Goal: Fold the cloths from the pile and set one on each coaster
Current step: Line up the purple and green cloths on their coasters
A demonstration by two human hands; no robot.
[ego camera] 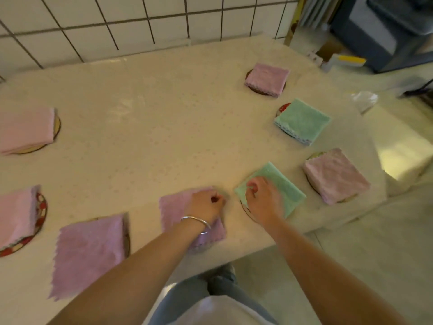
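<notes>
My left hand (207,205), with a silver bangle on the wrist, rests curled on a folded purple cloth (174,207) near the table's front edge. My right hand (263,200) lies curled on a folded green cloth (284,186), whose dark coaster rim (246,210) peeks out beside my wrist. Whether either hand pinches its cloth is unclear. Other folded cloths sit on coasters: purple (90,252) at front left, pink (15,213) and pink (24,127) at left, purple (267,79), green (302,121) and pinkish purple (335,175) at right.
The table (152,118) wears a cream cloth and meets a white tiled wall (117,22) at the back. A crumpled plastic bag (364,99) lies off its right edge. A dark appliance (386,31) and clutter stand at upper right.
</notes>
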